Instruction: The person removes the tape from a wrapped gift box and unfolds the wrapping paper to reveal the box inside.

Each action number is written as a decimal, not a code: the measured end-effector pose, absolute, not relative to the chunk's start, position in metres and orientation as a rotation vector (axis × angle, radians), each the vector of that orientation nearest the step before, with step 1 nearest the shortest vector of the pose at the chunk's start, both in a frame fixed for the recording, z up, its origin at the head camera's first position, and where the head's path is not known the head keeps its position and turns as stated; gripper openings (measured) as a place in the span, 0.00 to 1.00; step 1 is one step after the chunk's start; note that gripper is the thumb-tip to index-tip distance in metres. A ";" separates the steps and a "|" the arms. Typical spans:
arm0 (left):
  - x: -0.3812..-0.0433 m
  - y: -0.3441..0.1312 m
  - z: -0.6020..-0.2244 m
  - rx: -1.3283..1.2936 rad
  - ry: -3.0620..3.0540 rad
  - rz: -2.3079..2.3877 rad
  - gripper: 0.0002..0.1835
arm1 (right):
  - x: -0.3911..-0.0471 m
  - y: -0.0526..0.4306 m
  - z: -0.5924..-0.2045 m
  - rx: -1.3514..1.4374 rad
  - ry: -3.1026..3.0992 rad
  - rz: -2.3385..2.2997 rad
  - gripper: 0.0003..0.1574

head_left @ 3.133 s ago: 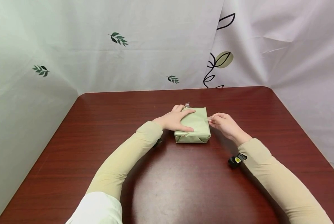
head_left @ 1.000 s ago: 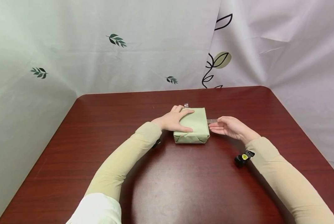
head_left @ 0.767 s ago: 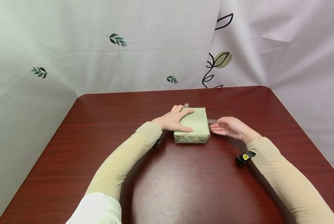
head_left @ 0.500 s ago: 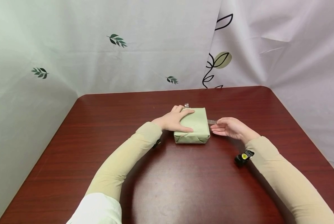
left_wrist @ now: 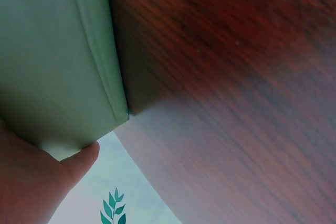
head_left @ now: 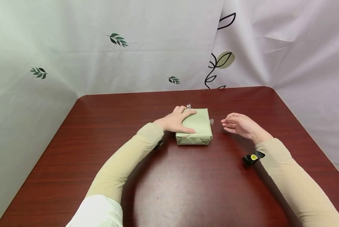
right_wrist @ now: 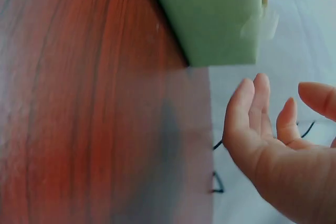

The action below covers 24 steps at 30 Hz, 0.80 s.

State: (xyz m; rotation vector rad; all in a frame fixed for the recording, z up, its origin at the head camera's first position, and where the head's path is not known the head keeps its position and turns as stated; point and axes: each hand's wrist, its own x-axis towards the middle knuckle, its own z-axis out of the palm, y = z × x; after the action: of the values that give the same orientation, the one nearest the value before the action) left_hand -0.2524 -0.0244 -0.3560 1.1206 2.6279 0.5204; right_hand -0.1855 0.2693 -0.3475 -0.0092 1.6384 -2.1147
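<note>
A small box wrapped in pale green paper (head_left: 199,121) rests on the table. My left hand (head_left: 173,121) holds it from the left, thumb near the front edge and fingers spread over the top toward the back. In the left wrist view the thumb (left_wrist: 79,163) lies at the box's edge. A clear piece of tape (head_left: 211,121) sticks out from the box's right side; the right wrist view shows this tape (right_wrist: 268,23) at the paper's edge. My right hand (head_left: 243,126) is apart from it to the right, fingers loosely bent, holding nothing.
Another shiny tape piece (head_left: 188,106) sticks up at the box's back edge. The dark red wooden table (head_left: 169,189) reaches back to a white curtain (head_left: 146,63) with leaf prints. Black cameras sit on both wrists, the right one (head_left: 250,159) near the tabletop.
My right hand pinched the tape, drew it out to the right, then let go and moved away to the right. The tape now looks shorter and curled. The left hand and box stay put.
</note>
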 end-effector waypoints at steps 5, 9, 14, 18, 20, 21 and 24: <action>-0.253 -0.025 -0.356 1.121 2.625 0.521 0.46 | -0.178 0.252 -0.337 -0.083 2.052 -1.872 0.08; -0.253 -0.025 -0.356 1.120 2.622 0.521 0.46 | -0.170 0.239 -0.334 -0.177 2.410 -1.591 0.05; -0.253 -0.024 -0.355 1.115 2.624 0.512 0.46 | -0.159 0.222 -0.335 -0.348 2.802 -1.229 0.09; -0.253 -0.024 -0.355 1.103 2.626 0.504 0.46 | -0.156 0.209 -0.339 -0.644 3.008 -1.012 0.11; -0.253 -0.024 -0.356 1.101 2.626 0.501 0.46 | -0.156 0.204 -0.341 -0.823 3.079 -0.905 0.14; -0.253 -0.024 -0.355 1.102 2.624 0.500 0.46 | -0.156 0.201 -0.342 -0.901 3.111 -0.843 0.15; -0.253 -0.025 -0.355 1.106 2.622 0.499 0.46 | -0.156 0.195 -0.344 -1.045 3.161 -0.691 0.20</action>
State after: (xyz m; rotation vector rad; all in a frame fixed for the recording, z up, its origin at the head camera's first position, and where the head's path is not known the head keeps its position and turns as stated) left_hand -0.2527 -0.0247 -0.3548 1.1061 2.6221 0.4989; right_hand -0.1564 0.1948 -0.3439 -1.0451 3.1606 -0.6913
